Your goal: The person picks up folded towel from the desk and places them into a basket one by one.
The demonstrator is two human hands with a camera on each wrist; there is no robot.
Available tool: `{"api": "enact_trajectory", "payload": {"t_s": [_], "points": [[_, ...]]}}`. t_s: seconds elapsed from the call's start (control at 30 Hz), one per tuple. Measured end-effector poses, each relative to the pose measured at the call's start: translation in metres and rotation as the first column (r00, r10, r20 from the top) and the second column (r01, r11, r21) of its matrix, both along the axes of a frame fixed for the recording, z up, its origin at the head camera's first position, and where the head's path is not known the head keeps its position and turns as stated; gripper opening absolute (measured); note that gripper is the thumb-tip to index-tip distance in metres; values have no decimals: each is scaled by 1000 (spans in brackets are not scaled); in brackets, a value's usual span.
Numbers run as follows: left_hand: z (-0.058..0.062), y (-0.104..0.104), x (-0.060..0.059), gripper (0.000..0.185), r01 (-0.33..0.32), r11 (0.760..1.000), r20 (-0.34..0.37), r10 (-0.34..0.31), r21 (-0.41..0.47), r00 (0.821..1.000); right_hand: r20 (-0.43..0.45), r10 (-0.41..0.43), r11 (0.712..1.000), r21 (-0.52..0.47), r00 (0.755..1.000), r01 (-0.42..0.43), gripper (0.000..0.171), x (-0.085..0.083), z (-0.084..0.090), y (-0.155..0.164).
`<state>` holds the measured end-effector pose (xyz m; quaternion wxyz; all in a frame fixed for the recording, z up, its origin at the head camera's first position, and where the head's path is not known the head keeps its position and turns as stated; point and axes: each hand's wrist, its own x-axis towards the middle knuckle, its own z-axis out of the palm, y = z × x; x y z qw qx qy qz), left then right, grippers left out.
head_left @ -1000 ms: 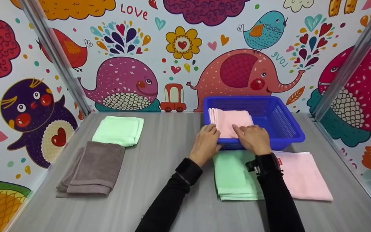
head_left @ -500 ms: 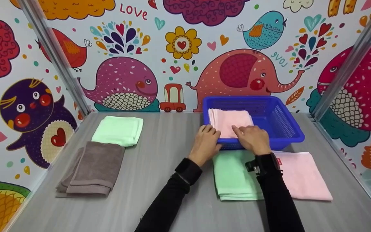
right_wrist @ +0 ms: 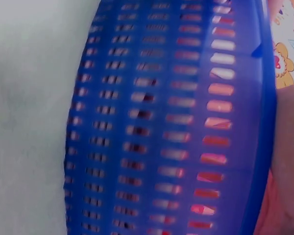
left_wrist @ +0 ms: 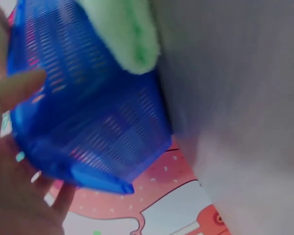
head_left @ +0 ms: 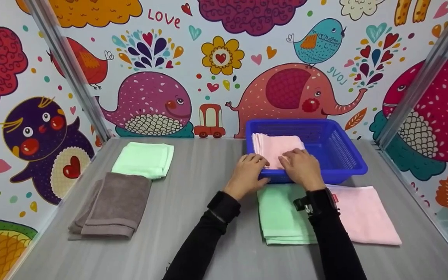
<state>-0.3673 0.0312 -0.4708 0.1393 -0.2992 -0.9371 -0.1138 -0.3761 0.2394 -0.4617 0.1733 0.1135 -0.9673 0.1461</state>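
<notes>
Both hands, left (head_left: 247,171) and right (head_left: 301,166), rest with relaxed fingers on the folded pink towel (head_left: 276,147), at nine o'clock inside the blue slotted plastic basket (head_left: 340,149). Judged placing; next, release cleanly.

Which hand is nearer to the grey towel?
Left. The left hand is at the basket's near-left rim, on the side toward the grey towel; the right hand lies farther right.

Grey wood-grain table (head_left: 193,217), colourful cartoon-animal walls (head_left: 224,70), metal corner posts (head_left: 68,70)
</notes>
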Motion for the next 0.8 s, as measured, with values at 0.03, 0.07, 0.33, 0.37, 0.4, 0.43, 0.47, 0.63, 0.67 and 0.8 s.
{"api": "enact_trajectory", "payload": {"t_s": [0.03,0.07,0.33,0.37,0.4,0.43,0.47,0.63,0.67,0.8], "points": [[2,-3,0,41,28,999,30,-29,24,999,-1,12,1000,-2,1000,-12,42,1,-1,-2],[4,-6,1,44,54,998,53,-57,44,997,4,21,1000,-4,1000,-21,42,1,-2,-3],[27,-49,12,50,69,981,138,-95,180,986,48,28,1000,-9,998,-28,44,0,-6,-4],[29,-58,12,50,52,981,137,-79,189,987,52,29,1000,-12,998,-28,44,0,-6,-4],[30,-70,12,50,33,979,140,-62,201,988,55,30,999,-14,998,-29,45,0,-6,-5],[30,-83,11,50,13,976,140,-44,218,989,59,32,999,-17,998,-31,45,0,-7,-5],[29,-97,10,50,-9,973,142,-24,231,990,64,34,999,-20,997,-33,45,0,-7,-5],[25,-192,13,49,-147,956,123,119,253,985,75,45,999,-27,996,-43,45,0,-6,-5],[25,-212,16,48,-182,951,111,159,251,981,74,45,999,-26,996,-43,45,0,-6,-5],[24,-293,36,50,-359,902,92,347,241,933,67,39,999,-19,997,-38,45,0,-5,-3]]}}
